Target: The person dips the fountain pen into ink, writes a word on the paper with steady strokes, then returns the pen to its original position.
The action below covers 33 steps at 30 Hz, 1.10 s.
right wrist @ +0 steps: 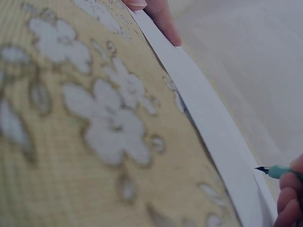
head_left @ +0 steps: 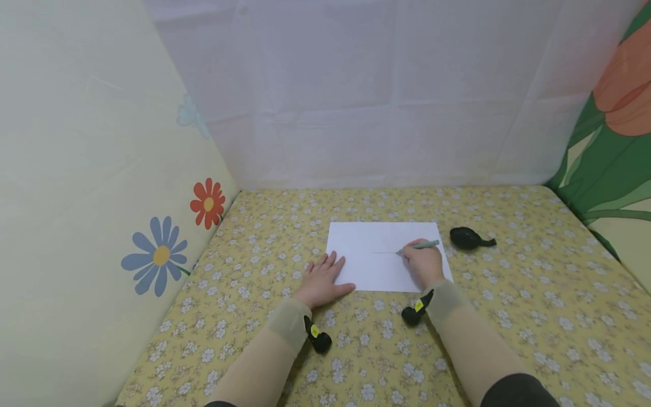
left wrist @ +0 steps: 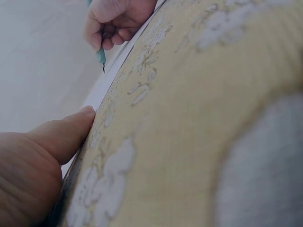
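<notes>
Left hand pins sheet, right hand has pen at end of a thin line

Sheet: white paper (head_left: 376,274) lies on the flower-print tablecloth (head_left: 254,339), long side facing the person. Sits between both forearms, so either hand gets to it without crossing over.

Left hand (head_left: 325,282): fingers straight and spread, nothing gripped. It straddles the near left corner, fingertips over the left edge, thumb by the near edge. Reads as an anchor: spread fingers load a wider patch, and the corner spot leaves the middle free so the sheet shouldn't skid under the pen.

Right hand (head_left: 424,265): clamped on the teal pen (head_left: 427,245), fingers curled around it low down near the tip, back end leaning out to the right. Low grip probably for fine control. Heel of the hand is over the right part of the sheet, likely steadying the stroke.

Line (head_left: 383,252): faint, roughly level, runs left from the pen tip. Both wrist views see the dark nib against the sheet, but that angle is too shallow to say for sure whether it touches.

Hands well apart, one per side, stroke area between them. Black rubber bulb (head_left: 464,238) is off the sheet, past its right edge, out of the pen's way
</notes>
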Available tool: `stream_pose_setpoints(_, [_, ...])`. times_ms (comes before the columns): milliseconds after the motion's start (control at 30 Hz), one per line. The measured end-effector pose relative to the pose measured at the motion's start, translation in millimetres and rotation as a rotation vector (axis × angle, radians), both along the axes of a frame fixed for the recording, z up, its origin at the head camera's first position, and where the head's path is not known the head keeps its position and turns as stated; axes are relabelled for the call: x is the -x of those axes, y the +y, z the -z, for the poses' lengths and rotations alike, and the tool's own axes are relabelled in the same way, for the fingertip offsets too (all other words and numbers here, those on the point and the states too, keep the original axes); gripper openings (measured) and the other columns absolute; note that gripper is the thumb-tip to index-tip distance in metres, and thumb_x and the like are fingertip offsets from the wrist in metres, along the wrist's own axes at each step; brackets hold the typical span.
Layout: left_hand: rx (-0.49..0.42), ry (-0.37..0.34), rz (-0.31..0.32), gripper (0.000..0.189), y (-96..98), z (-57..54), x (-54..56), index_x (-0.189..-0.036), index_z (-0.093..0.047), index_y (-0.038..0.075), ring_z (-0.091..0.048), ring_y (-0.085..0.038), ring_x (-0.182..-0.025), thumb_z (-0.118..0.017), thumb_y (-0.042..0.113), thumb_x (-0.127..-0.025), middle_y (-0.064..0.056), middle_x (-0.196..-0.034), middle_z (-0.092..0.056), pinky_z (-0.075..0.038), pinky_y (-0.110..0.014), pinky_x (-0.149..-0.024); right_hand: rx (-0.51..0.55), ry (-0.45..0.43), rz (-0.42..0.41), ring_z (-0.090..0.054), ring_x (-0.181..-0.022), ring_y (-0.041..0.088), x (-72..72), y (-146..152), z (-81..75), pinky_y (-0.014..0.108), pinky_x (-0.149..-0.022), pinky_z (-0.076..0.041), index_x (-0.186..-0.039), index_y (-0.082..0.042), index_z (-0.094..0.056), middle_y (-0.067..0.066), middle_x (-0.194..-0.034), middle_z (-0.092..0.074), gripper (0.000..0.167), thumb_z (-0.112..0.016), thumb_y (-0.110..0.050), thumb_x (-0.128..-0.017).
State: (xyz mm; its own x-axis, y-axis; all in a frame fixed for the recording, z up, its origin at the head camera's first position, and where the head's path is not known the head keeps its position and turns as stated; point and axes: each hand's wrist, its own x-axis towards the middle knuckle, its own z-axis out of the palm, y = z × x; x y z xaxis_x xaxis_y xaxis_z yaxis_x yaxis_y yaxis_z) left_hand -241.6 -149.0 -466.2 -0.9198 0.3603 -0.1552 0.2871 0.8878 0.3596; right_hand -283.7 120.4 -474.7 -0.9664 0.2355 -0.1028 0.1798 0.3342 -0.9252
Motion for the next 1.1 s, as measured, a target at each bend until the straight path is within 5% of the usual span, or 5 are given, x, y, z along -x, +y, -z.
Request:
stream_pose_setpoints(400, [0.001, 0.001, -0.003, 0.083, -0.3, -0.7, 0.0, -0.155, -0.021, 0.020, -0.002, -0.026, -0.147, -0.046, 0.066, -0.091, -0.004, -0.161, -0.007, 0.002, -0.052, -0.115, 0.046, 0.005, -0.027, -0.059, -0.082, 0.023, 5.8, -8, 0.1, 0.030, -0.072, -0.048, -0.102, -0.005, -0.067, 0.011, -0.093, -0.067, 0.025, -0.062, -0.021, -0.084])
stream_pose_setpoints(767, [0.002, 0.004, -0.002, 0.083, 2.0, -2.6, -2.7, -0.155, -0.022, 0.019, -0.002, -0.027, -0.147, -0.046, 0.066, -0.091, -0.005, -0.161, -0.007, 0.002, -0.053, -0.115, 0.023, 0.033, -0.075, -0.058, -0.100, 0.027, 13.6, -20, 1.7, 0.040, -0.092, -0.044, -0.102, -0.007, -0.068, 0.011, -0.105, -0.066, 0.024, -0.063, -0.024, -0.086])
stream_pose_setpoints(1100, [0.007, -0.003, 0.001, 0.082, 1.5, -2.1, -1.2, -0.155, -0.020, 0.020, -0.001, -0.026, -0.147, -0.045, 0.066, -0.091, -0.004, -0.161, -0.005, 0.002, -0.052, -0.115, -0.019, 0.050, -0.099, -0.057, -0.092, 0.026, 15.6, -22, 5.4, 0.037, -0.082, -0.045, -0.101, -0.010, -0.068, 0.010, -0.103, -0.065, 0.022, -0.063, -0.028, -0.088])
